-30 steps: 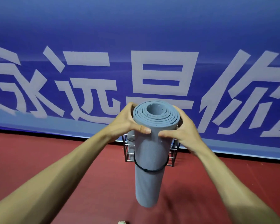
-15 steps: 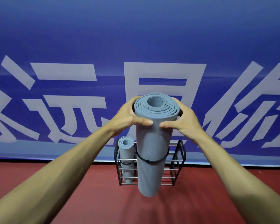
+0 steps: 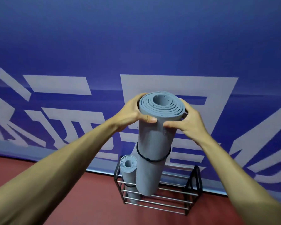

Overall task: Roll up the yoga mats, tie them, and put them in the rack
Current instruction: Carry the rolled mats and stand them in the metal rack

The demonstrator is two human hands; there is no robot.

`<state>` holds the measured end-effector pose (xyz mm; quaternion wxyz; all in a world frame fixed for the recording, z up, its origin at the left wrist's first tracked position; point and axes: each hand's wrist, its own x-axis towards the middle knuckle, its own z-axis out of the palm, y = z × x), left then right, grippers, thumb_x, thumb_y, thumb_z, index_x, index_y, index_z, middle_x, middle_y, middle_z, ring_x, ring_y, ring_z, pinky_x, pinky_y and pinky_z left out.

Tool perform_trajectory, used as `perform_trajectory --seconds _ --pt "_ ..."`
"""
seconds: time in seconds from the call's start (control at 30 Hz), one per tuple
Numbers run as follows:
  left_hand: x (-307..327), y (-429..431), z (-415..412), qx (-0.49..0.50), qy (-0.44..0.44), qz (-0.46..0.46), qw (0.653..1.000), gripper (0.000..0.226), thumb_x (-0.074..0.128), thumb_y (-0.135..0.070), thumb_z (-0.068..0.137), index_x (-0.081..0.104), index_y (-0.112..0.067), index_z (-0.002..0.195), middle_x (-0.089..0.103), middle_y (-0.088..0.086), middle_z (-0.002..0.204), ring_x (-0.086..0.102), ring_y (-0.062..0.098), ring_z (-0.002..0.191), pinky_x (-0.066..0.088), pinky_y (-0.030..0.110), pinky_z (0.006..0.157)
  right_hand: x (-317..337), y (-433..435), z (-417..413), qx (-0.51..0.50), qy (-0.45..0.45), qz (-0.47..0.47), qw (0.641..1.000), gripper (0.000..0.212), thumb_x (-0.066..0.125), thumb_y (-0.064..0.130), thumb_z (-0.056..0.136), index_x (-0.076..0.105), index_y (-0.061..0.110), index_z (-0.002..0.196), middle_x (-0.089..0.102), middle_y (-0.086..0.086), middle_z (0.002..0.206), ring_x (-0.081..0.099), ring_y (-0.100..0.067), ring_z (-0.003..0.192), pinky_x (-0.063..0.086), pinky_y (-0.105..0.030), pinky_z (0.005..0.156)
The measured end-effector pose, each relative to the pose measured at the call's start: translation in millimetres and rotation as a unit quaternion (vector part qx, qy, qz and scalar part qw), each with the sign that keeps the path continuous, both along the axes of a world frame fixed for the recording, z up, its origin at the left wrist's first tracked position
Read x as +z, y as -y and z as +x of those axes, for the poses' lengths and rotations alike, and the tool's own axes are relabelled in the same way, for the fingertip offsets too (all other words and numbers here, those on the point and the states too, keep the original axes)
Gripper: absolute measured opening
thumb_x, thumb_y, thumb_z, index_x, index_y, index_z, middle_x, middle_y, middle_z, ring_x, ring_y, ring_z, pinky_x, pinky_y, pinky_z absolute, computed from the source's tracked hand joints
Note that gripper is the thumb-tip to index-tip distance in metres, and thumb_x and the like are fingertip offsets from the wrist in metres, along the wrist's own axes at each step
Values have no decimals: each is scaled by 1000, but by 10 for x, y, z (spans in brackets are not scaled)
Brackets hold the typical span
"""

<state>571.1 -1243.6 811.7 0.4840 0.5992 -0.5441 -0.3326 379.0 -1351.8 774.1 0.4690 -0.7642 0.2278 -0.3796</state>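
Rolled mat (image 3: 152, 135) now hangs closer to the rack (image 3: 172, 200) than before.

Blue banner (image 3: 136, 46) with large white Chinese characters. Left, "远" (image 3: 55, 85); centre, "是" (image 3: 177, 83), partly hidden. The rightmost character (image 3: 258, 125) is cropped and unreadable.

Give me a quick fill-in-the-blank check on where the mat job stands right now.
1. The left hand and right hand grip the held mat at its ____ end.
2. A ____ cord ties the held mat.
3. The rack holds ____ other rolled mat.
Missing words: top; black; one.
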Motion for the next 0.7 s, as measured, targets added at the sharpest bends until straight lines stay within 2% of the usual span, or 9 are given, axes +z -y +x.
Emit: perform_trajectory --seconds 0.1,0.2,0.27,0.43,0.5,0.63,0.7 --pt "-113 231 31 10 -7 20 1000 86 85 -9 56 46 -15 133 62 -1 125 58 10 116 47 28 98 -121 296 93 15 -19 1 1000 91 93 24 52 52 25 134 64 17 119 57 -1 113 47 -10 86" --pt "-288 442 96 10 -9 37 999 93 87 -9 55 41 -13 136 58 1 128 56 12 119 45 33 102 -271 492 129 15 -33 3 999 93 93 26 51 51 27 134 62 18 121 55 2 115 46 -11 89" --pt "-415 538 154 8 -21 44 999 93 86 -6 56 40 -13 136 57 1 128 56 10 118 47 29 99 -358 594 183 20 -43 9 999 94 93 28 50 51 28 134 62 19 121 55 3 115 46 -12 91" --pt "-709 678 410 -1 -49 58 997 92 84 -1 57 39 -14 136 56 1 128 56 8 116 51 25 90 -566 749 413 21 -77 13 997 96 96 27 47 51 34 131 62 21 121 55 -1 117 46 -24 98" --pt "-833 707 524 -9 -58 66 996 94 84 0 57 38 -15 137 55 -1 129 55 6 117 50 25 92 -648 753 510 15 -100 13 995 99 96 29 46 48 35 133 60 23 122 53 1 118 44 -21 97" --pt "-1074 761 707 -24 -69 91 993 94 85 3 59 35 -15 136 55 -3 127 55 1 114 47 19 95 -800 738 683 3 -153 21 988 101 96 33 46 44 34 133 57 27 119 50 11 113 40 -4 85" --pt "-1190 778 809 -29 -73 104 991 93 84 7 61 34 -15 136 55 -4 126 55 0 114 46 17 94 -860 743 773 0 -175 28 984 100 96 33 46 43 35 131 56 28 117 51 11 111 40 -4 82"
